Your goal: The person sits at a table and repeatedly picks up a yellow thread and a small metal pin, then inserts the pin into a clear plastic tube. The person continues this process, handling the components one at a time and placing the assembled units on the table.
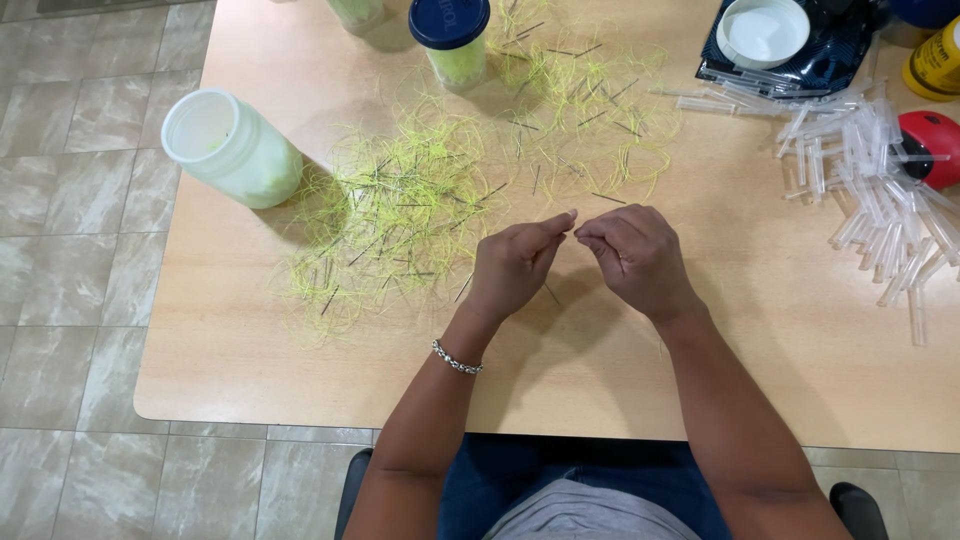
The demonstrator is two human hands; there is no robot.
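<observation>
My left hand (515,265) and my right hand (635,255) meet fingertip to fingertip above the middle of the wooden table (250,350). Both pinch something very thin between thumb and forefinger; it looks like a thread or needle, too fine to make out. A silver bracelet (457,358) circles my left wrist. Just left of my hands spreads a loose tangle of yellow-green thread with dark needles (400,215) scattered through it, reaching up toward the far side of the table.
An open white jar (230,148) lies tilted at the table's left. A blue-lidded jar (452,40) stands at the back. Clear plastic tubes (880,190) pile up at the right, beside a red object (935,145), a white lid (762,32) and a yellow bottle (935,60).
</observation>
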